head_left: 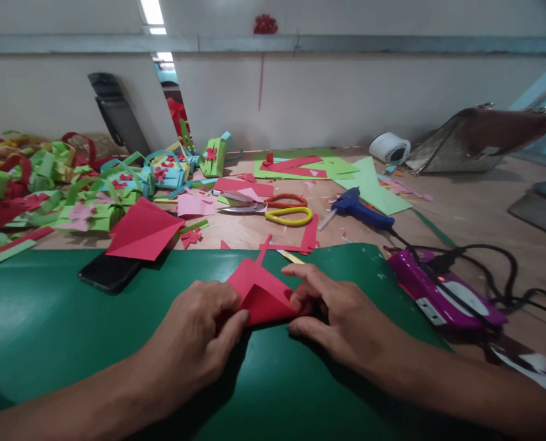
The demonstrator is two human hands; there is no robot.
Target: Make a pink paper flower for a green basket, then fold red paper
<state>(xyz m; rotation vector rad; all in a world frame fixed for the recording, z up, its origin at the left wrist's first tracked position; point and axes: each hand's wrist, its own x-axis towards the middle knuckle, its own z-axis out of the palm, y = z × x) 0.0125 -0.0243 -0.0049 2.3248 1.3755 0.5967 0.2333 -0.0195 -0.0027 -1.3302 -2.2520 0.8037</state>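
A folded piece of red paper (pixel 266 291) lies on the green mat (pixel 130 343), a flap turned over toward its near edge. My left hand (pixel 208 321) pinches its left corner between thumb and fingers. At the right corner, my right hand (pixel 323 306) has its fingers curled against the paper, with the index finger raised and the thumb low by the near edge. A thin red strip (pixel 264 248) sticks out past the far point of the paper.
Behind the mat lie scissors (pixel 288 211), a blue glue gun (pixel 362 208) and paper scraps. Another red sheet (pixel 146 229) rests partly on a phone (pixel 109 271). Small paper bags (pixel 91 211) crowd the left; a purple power strip (pixel 447 294) with cables sits right.
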